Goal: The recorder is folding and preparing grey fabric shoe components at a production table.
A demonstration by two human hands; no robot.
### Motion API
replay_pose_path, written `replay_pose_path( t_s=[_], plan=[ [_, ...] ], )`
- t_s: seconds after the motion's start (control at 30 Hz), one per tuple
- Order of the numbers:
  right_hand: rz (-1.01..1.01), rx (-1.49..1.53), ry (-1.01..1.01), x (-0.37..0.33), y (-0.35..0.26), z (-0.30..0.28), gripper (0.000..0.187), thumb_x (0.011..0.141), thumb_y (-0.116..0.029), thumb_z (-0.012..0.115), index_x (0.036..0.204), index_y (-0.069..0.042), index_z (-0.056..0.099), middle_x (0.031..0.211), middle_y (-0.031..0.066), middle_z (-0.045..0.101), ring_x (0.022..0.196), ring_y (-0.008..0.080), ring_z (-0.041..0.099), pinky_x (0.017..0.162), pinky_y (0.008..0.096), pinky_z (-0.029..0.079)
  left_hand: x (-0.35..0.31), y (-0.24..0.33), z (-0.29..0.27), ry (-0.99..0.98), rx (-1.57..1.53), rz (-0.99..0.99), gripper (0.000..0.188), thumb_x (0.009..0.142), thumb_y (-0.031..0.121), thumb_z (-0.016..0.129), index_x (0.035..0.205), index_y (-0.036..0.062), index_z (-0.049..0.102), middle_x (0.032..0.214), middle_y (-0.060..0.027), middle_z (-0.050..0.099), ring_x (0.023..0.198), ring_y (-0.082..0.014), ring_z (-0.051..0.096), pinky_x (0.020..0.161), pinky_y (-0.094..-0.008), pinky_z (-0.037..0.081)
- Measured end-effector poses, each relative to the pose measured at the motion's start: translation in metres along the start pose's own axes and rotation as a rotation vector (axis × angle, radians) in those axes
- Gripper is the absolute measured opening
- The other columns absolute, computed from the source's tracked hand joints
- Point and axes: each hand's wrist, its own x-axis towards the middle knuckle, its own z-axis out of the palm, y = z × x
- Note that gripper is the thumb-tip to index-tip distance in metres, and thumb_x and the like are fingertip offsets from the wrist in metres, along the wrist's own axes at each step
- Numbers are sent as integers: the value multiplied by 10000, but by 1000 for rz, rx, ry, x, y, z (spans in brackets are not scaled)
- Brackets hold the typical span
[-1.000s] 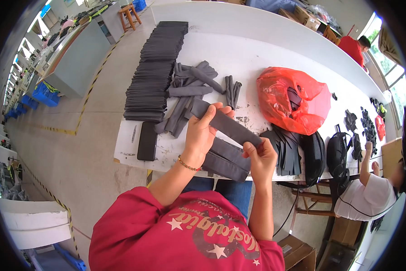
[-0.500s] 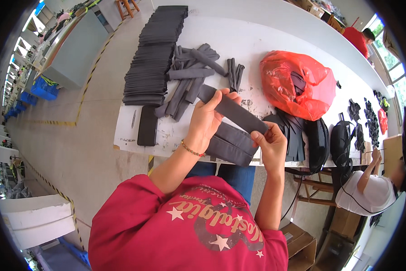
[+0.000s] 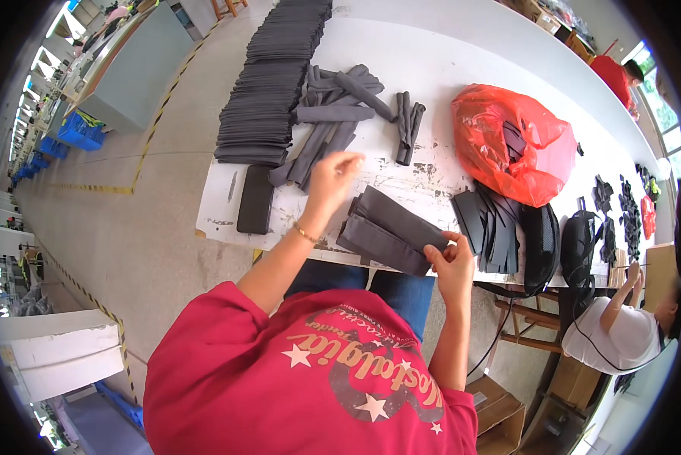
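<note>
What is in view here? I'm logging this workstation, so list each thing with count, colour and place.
table: one, white, scuffed, across the upper picture
stacked fabric pieces: one long row, dark grey, table's left end
loose rolled strips: a heap, dark grey, beside the row
flat pad: one, black, near table edge
plastic bag: one, red, right of centre
small stack of grey pieces: one, in front of the person
black fanned pieces: several, right of that stack
co-worker: one, white top, lower right
left hand: raised, empty
right hand: fingers touching the small stack
</note>
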Motion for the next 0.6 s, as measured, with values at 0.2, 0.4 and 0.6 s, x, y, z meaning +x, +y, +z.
replay_pose_path(
  t_s=[0.2,0.4,0.6],
  plan=[
    [-151,-490,288,7,5,-24,299,855,-173,696,1084,-6,603,728,136,635,613,243,590,600,355,469,104,-16,25,-84,-125,-201,210,917,175,631,940,-25,690,752,-49,664,639,-91,597,565,-234,487],
    [-326,-757,325,80,51,-35,199,848,-206,673,953,-43,626,922,143,638,870,330,609,733,426,494,157,-57,83,-80,-2,-480,230,912,190,631,893,-35,675,739,-70,663,578,-125,619,537,-259,515],
    [-315,-1496,239,105,78,-7,221,814,-150,617,981,-7,630,961,120,596,908,265,558,755,370,457,159,-72,111,-105,-146,-580,195,843,155,684,822,-39,676,686,-78,662,494,-133,595,436,-246,450]
  ],
)
